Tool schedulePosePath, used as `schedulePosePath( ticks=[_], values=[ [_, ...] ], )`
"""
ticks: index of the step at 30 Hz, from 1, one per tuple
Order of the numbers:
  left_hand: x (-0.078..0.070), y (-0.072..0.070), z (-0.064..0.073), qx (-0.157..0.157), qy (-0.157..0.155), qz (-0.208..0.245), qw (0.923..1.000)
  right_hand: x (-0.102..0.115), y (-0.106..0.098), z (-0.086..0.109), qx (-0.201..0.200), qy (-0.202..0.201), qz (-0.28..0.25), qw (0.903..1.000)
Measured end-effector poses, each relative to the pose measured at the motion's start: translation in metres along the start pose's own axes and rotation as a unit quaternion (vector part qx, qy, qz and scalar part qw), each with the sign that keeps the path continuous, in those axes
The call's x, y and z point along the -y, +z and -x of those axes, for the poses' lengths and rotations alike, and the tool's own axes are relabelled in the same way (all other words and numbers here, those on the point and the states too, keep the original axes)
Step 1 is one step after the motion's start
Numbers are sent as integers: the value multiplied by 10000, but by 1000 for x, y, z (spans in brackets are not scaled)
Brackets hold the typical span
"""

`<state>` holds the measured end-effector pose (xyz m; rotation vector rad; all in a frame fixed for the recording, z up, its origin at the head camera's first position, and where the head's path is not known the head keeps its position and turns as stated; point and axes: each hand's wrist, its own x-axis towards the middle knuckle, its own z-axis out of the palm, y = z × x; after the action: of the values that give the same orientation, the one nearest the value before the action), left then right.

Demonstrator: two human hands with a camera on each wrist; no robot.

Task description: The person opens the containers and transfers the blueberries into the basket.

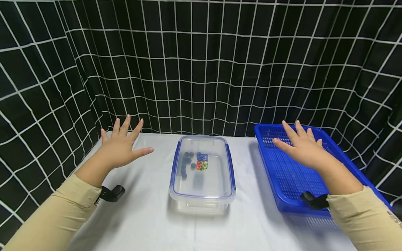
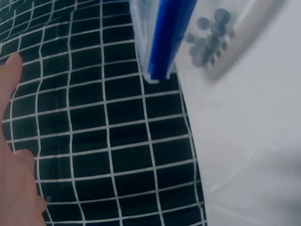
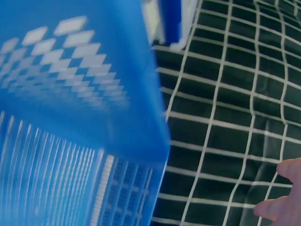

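Note:
My left hand (image 1: 119, 148) hovers over the left of the table with its fingers spread, holding nothing. Over the blue plastic basket (image 1: 290, 177) is my right hand (image 1: 302, 145), also spread and holding nothing. Between the hands stands a clear plastic food container (image 1: 216, 177) with its lid on and blue side clips. Several small dark round things (image 1: 187, 161) show through the lid, mostly at the container's left; their kind is unclear. The left wrist view catches part of the left hand (image 2: 16, 188) at its edge; the right hand (image 3: 284, 197) shows likewise in the right wrist view.
A white cloth covers the table (image 1: 141, 216). Behind and on both sides hangs a black curtain (image 1: 194, 69) with a white grid. The basket, with slatted walls, stands at the right side of the table. A colourful label (image 1: 202, 162) is on the container's lid.

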<state>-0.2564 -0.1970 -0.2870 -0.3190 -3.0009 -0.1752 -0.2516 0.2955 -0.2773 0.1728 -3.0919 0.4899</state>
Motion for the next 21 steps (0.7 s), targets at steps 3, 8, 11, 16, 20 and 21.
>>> schedulePosePath(
  ticks=[3, 8, 11, 16, 20, 21],
  values=[
    [-2, 1, -2, 28, -9, 436, 9990, 9, 2, -2, 171, -176, -546, 9982],
    [-6, 5, -6, -23, 28, 1481, 9890, 28, 10, -4, 190, -410, -1410, 9890],
    [-9, 8, -10, 14, 76, 2150, 9766, 37, 16, -6, 115, -448, -1925, 9802],
    [-15, 15, -15, 113, 159, 2927, 9560, 50, 25, -10, 127, -391, -2698, 9620],
    [-18, 22, -15, 123, 207, 3181, 9478, 58, 36, -14, 331, -446, -3138, 9479],
    [-19, 24, -15, 101, 227, 3188, 9475, 60, 39, -14, 394, -495, -3319, 9412]
  ],
)
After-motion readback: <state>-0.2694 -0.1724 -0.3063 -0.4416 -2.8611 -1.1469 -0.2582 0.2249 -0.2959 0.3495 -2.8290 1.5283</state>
